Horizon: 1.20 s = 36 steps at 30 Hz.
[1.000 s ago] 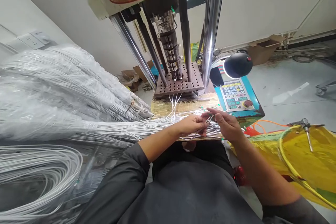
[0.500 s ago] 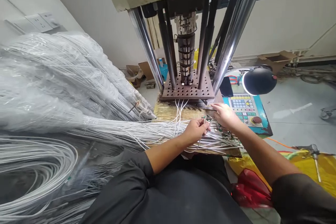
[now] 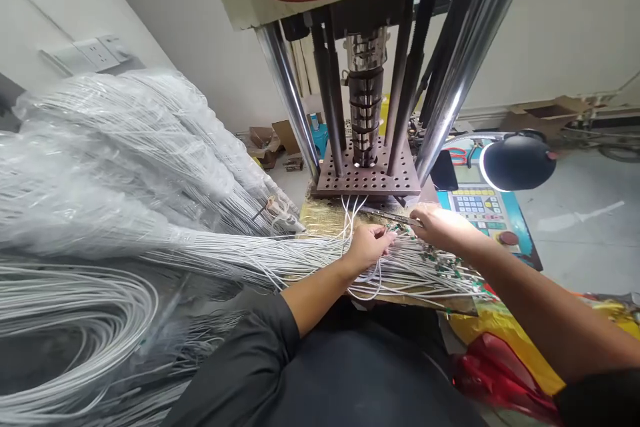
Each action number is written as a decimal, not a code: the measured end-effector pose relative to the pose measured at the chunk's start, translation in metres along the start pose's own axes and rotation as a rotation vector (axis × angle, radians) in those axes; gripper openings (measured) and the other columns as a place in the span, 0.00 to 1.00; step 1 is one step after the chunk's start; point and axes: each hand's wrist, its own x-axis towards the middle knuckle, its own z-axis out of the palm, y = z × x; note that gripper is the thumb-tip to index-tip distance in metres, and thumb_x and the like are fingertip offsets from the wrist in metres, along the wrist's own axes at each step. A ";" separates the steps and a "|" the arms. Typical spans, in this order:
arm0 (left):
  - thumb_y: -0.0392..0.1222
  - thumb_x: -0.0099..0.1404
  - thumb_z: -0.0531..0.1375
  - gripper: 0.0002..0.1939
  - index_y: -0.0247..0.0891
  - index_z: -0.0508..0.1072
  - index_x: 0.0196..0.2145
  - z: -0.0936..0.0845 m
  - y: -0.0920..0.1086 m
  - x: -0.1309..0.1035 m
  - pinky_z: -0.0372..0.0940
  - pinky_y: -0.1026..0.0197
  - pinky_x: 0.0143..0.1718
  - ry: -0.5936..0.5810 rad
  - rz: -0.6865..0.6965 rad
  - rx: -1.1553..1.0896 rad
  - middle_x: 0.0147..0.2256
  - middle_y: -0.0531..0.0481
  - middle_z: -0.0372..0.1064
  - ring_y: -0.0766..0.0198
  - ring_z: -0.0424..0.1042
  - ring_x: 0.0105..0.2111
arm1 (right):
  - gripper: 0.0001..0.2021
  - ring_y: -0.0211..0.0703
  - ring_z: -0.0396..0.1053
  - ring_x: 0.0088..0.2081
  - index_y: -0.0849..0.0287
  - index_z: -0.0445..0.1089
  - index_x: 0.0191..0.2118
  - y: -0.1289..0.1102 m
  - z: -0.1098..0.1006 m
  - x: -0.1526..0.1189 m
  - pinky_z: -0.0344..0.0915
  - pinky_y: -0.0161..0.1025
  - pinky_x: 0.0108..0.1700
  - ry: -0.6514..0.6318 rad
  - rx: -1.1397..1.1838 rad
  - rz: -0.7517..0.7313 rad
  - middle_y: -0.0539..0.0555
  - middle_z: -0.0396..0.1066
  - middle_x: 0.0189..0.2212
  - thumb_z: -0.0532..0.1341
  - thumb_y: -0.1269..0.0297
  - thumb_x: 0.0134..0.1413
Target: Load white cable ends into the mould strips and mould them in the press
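Observation:
My left hand is closed in a pinch on a white cable, whose loop hangs below the fingers. Small green and pale pieces show by its fingertips. Just to the right, my right hand grips slim metal tweezers that point left, towards the front of the press. Under both hands lies a thick bundle of white cables, with green-tipped ends on the right side. Several white cables run up under the perforated press plate.
The press has chrome columns on both sides. To its right are a lit lamp and a control panel. Plastic-wrapped cable bundles fill the left, above a coiled cable. A red bag lies at lower right.
The view has shifted, so the scene sits farther right and lower. My right hand has drawn back slightly, with the tweezers now plainly visible. My left hand keeps its pinch on the cable.

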 end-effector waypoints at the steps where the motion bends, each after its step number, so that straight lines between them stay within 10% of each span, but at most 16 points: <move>1: 0.51 0.64 0.64 0.17 0.35 0.73 0.25 -0.001 0.002 -0.005 0.58 0.64 0.26 -0.016 0.027 0.054 0.19 0.55 0.65 0.70 0.63 0.20 | 0.19 0.56 0.76 0.47 0.61 0.75 0.53 -0.006 -0.004 -0.009 0.70 0.46 0.49 -0.014 0.060 0.037 0.65 0.79 0.45 0.57 0.62 0.59; 12: 0.42 0.73 0.56 0.18 0.39 0.65 0.24 0.005 0.003 -0.046 0.58 0.61 0.37 -0.184 0.444 0.655 0.26 0.53 0.63 0.65 0.62 0.30 | 0.23 0.56 0.76 0.51 0.58 0.78 0.53 -0.024 0.047 -0.080 0.72 0.49 0.54 0.138 0.756 0.132 0.56 0.80 0.48 0.55 0.57 0.58; 24: 0.41 0.76 0.50 0.15 0.37 0.71 0.33 0.014 0.000 -0.040 0.60 0.56 0.40 -0.208 0.510 1.066 0.34 0.44 0.73 0.57 0.69 0.37 | 0.22 0.54 0.77 0.50 0.55 0.79 0.53 -0.020 0.046 -0.081 0.72 0.47 0.54 0.122 0.847 0.098 0.52 0.81 0.47 0.54 0.58 0.60; 36: 0.44 0.77 0.50 0.14 0.37 0.73 0.38 0.001 0.001 -0.023 0.59 0.55 0.46 -0.391 0.474 0.981 0.38 0.46 0.75 0.57 0.70 0.42 | 0.22 0.56 0.75 0.55 0.53 0.76 0.58 -0.018 0.057 -0.084 0.71 0.48 0.58 0.162 0.836 0.111 0.54 0.79 0.52 0.56 0.58 0.62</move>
